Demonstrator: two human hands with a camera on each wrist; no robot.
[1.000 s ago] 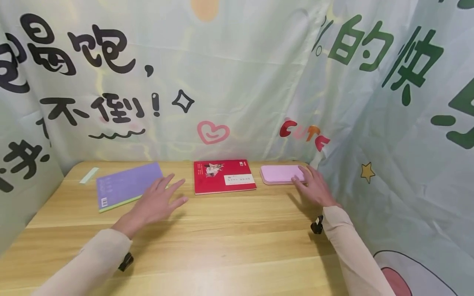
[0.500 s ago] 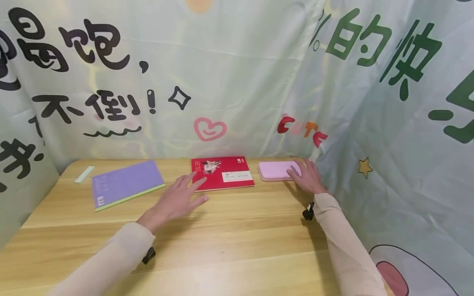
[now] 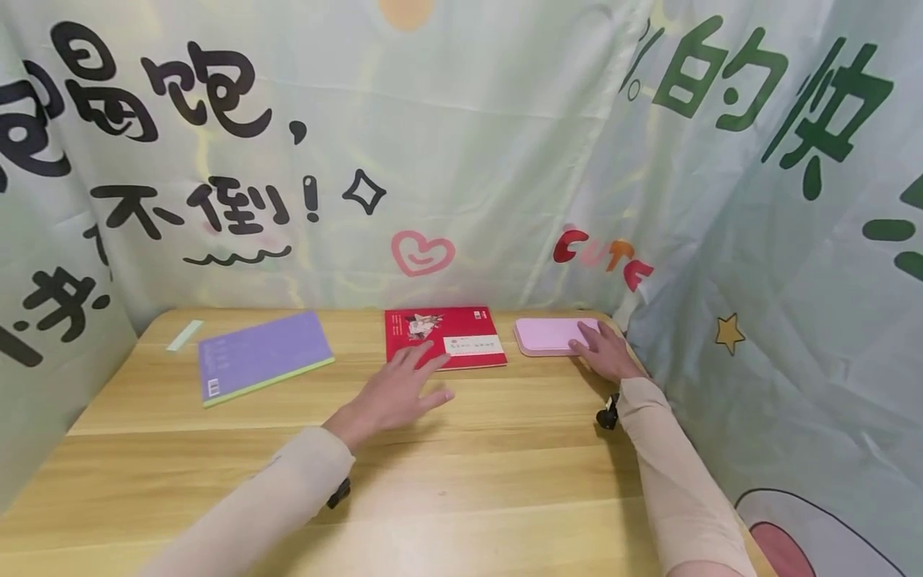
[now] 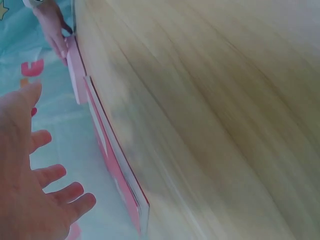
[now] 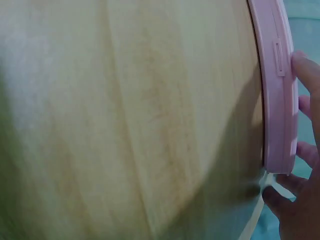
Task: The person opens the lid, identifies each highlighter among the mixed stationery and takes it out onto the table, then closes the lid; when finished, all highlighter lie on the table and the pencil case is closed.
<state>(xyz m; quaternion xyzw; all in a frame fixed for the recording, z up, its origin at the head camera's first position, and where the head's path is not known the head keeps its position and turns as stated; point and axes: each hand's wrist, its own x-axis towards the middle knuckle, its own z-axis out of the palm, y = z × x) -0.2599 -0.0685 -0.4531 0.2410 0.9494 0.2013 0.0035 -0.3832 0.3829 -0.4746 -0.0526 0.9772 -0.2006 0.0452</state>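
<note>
The pink pencil case (image 3: 546,336), a flat box with rounded corners, lies at the back right of the table. My right hand (image 3: 611,355) rests on its right end with loosely spread fingers. In the right wrist view, the thumb lies at the front edge near the latch of the pencil case (image 5: 277,115), and other fingers reach past its end. A red book (image 3: 472,322) with a white label lies at the back middle. My left hand (image 3: 392,398) hovers by its front edge, fingers spread and holding nothing. In the left wrist view, the red book (image 4: 117,165) is beyond the fingertips.
A purple book (image 3: 263,357) with a green edge lies slanted at the back left of the wooden table (image 3: 461,473). Beside it is a pale strip (image 3: 185,335). Printed cloth (image 3: 490,176) hangs behind the table and along both sides.
My left hand has moved right, from beside the purple book to the red book's front edge. My right hand stays at the pencil case's right end. The head view has shifted slightly.
</note>
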